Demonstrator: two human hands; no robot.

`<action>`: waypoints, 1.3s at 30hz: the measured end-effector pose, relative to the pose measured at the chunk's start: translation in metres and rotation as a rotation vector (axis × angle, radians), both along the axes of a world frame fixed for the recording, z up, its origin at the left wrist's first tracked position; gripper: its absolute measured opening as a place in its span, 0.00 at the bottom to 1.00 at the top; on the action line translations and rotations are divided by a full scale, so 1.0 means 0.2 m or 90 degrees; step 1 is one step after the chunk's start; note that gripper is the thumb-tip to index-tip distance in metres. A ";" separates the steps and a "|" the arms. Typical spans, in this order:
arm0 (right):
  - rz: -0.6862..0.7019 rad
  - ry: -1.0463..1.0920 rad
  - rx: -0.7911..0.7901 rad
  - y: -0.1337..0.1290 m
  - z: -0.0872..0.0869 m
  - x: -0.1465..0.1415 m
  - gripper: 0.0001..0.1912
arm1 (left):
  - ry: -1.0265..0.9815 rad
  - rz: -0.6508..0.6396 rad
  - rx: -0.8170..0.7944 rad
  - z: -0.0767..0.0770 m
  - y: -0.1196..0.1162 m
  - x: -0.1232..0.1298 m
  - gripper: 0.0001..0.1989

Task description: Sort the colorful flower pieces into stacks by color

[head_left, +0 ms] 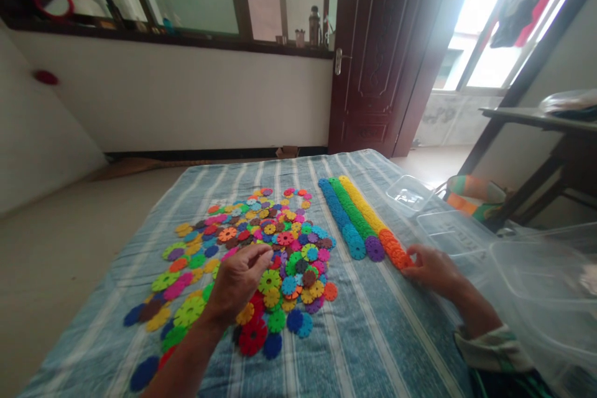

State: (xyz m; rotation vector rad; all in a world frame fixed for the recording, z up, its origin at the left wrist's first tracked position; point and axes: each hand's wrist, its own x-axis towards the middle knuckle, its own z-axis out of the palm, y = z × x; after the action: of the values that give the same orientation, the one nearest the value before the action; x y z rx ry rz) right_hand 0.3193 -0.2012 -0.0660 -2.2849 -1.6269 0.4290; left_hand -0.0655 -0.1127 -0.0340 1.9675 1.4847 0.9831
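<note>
A loose pile of multicoloured notched plastic discs (285,238) spreads over the striped cloth. Above its middle, my left hand (240,277) has thumb and fingertips pinched together; whatever they may hold is hidden. To the right lie overlapping rows of discs: a blue row (336,214), a green row (349,208) with a purple disc (375,249) at its near end, and a yellow row (361,202) that continues into orange discs (394,249). My right hand (436,272) is closed at the near end of the orange part, fingertips on an orange disc.
Clear plastic containers (452,233) stand along the right side, with a larger clear tub (541,267) nearer me. The striped cloth (359,323) covers the work surface. Beyond it are a dark red door (373,43) and a window ledge (209,40) with bottles.
</note>
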 end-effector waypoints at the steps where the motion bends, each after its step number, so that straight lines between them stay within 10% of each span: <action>1: 0.002 -0.010 0.002 0.00 0.00 -0.01 0.18 | 0.003 0.006 0.000 0.00 0.01 -0.01 0.17; 23: 0.004 0.021 0.035 -0.03 -0.06 0.01 0.26 | 0.333 0.282 0.008 0.05 0.17 -0.43 0.14; 39: 0.005 0.050 0.120 -0.04 -0.04 -0.12 0.22 | 0.443 0.256 -0.142 0.05 0.47 -0.31 0.04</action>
State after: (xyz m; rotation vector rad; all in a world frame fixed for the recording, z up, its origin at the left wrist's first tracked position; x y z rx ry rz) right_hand 0.2943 -0.2082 -0.0748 -2.0985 -1.5670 0.3465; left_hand -0.1266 -0.0196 -0.0231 1.9759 2.3141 0.2249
